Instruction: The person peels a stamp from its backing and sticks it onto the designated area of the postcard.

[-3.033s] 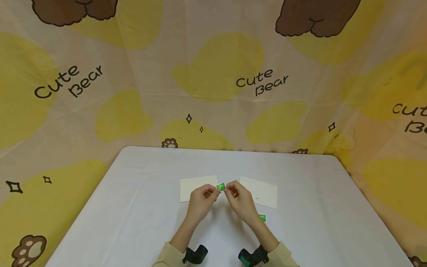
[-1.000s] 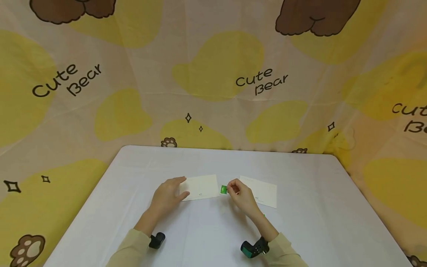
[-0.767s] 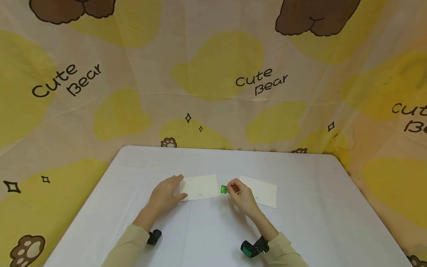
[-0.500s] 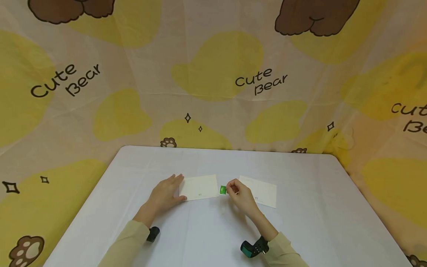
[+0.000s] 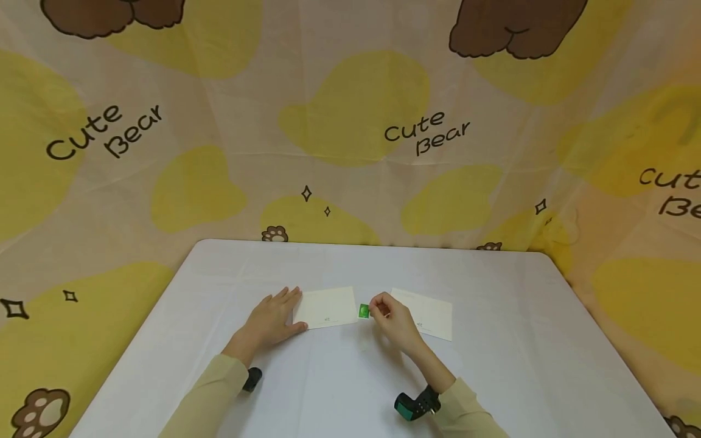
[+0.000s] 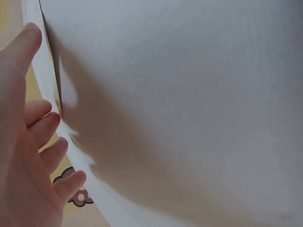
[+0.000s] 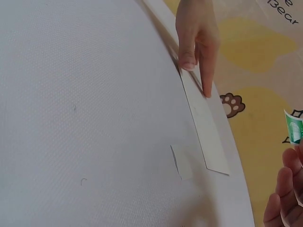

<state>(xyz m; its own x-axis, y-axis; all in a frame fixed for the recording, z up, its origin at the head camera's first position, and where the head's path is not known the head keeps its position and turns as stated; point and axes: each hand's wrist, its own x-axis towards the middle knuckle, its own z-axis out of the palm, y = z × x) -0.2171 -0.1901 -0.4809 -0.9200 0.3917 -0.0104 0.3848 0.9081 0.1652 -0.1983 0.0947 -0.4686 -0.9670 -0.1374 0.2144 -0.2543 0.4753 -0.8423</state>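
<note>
My right hand (image 5: 395, 319) pinches a small green stamp sticker (image 5: 364, 311) with a white border, between the two cards. In the right wrist view the sticker (image 7: 295, 128) stands up slightly curved from the fingertips. My left hand (image 5: 269, 321) lies with fingers spread at the left edge of the left cream card (image 5: 328, 307). Thumb and fingertips touch that edge, and the left wrist view shows this hand (image 6: 33, 142) with its fingers extended. The right cream card (image 5: 432, 313) lies partly behind my right hand.
A small slip of white paper (image 7: 181, 163) lies on the white table (image 5: 493, 365), below the left card in the right wrist view. Beyond the table's far edge hangs a yellow patterned cloth (image 5: 350, 109). Black wrist cameras (image 5: 417, 404) sit on both forearms.
Three seconds ago both hands held the sticker. My left hand has let go, moved left and flattened at the left card's edge. The second green sticker near my right forearm is now hidden.
</note>
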